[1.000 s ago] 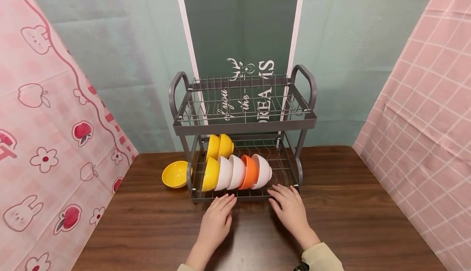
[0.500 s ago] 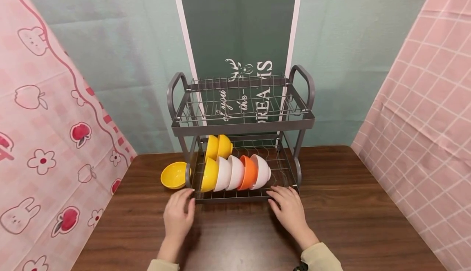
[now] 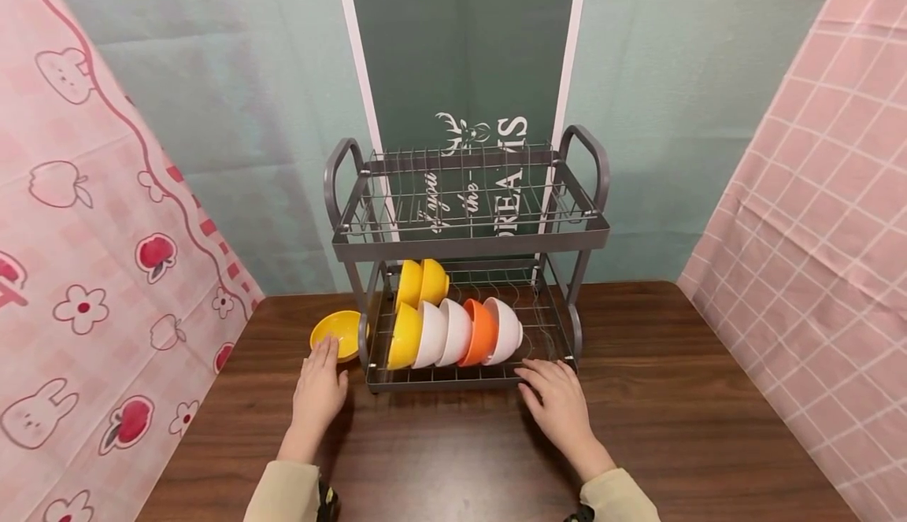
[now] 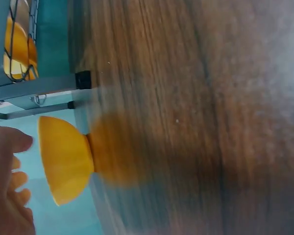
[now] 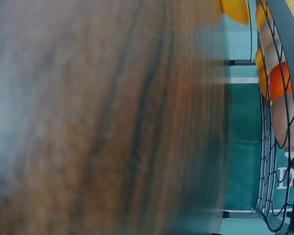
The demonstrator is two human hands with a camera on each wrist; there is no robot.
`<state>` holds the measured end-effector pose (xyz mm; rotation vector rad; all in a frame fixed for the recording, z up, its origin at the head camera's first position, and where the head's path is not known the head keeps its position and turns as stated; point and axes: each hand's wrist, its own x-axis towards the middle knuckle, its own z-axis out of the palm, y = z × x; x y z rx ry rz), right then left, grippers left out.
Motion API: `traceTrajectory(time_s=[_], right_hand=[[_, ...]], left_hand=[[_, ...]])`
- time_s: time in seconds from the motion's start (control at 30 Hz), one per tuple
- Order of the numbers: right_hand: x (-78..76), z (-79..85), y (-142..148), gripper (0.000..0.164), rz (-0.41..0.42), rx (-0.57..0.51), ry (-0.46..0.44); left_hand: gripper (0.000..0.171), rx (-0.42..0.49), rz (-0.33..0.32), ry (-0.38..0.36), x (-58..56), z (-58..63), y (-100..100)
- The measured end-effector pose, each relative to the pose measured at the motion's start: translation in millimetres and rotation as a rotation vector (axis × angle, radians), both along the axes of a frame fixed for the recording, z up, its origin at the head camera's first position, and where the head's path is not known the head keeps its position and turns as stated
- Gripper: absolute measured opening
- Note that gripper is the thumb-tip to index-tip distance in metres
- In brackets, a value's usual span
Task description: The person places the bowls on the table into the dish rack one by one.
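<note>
A yellow bowl (image 3: 349, 328) stands upright on the table, left of the two-tier dish rack (image 3: 471, 248). My left hand (image 3: 316, 393) reaches over the bowl's near side with extended fingers. The left wrist view shows a small gap between that hand (image 4: 9, 178) and the bowl (image 4: 66, 160). My right hand (image 3: 560, 405) lies at the rack's front right edge, fingers loosely bent and holding nothing. On the lower tier, a front row of tilted bowls has a yellow bowl (image 3: 405, 336), white bowls (image 3: 457, 333) and an orange bowl (image 3: 481, 333). Two yellow bowls (image 3: 433, 281) stand behind.
The rack's upper tier (image 3: 468, 191) has wire dividers and a raised handle (image 3: 594, 168) at each end. Brown wood table (image 3: 680, 396) spreads around the rack. A green curtain (image 3: 652, 112) hangs behind, with pink cloths (image 3: 822, 215) at both sides.
My left hand has moved left from the rack's front edge, past its left corner, to the yellow bowl on the table. The right hand stays in place.
</note>
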<state>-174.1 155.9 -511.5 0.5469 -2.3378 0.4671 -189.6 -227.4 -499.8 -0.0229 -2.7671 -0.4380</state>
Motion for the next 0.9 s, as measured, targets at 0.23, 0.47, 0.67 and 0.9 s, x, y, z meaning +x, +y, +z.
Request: traceTrajectory(time_s=[0.23,0.47,0.67,0.9], right_hand=[[-1.1,-1.2,0,0.025,0.012,-0.003,0.008],[-1.8,-2.1,1,0.025,0.011,0.0,0.001],[-1.3,-2.6,2,0.026,0.01,0.005,-0.003],[-1.6,-2.7,1,0.026,0.007,0.008,0.002]], left_hand=[[0.055,-0.036,0.009,-0.088,-3.5,-8.3,-6],[0.048,-0.066,0.0,-0.027,-4.4,-12.7,-6],[0.041,-0.077,-0.003,-0.007,-6.5,-13.4,-6],[0.034,-0.091,-0.008,-0.005,-8.2,-7.7,-6]])
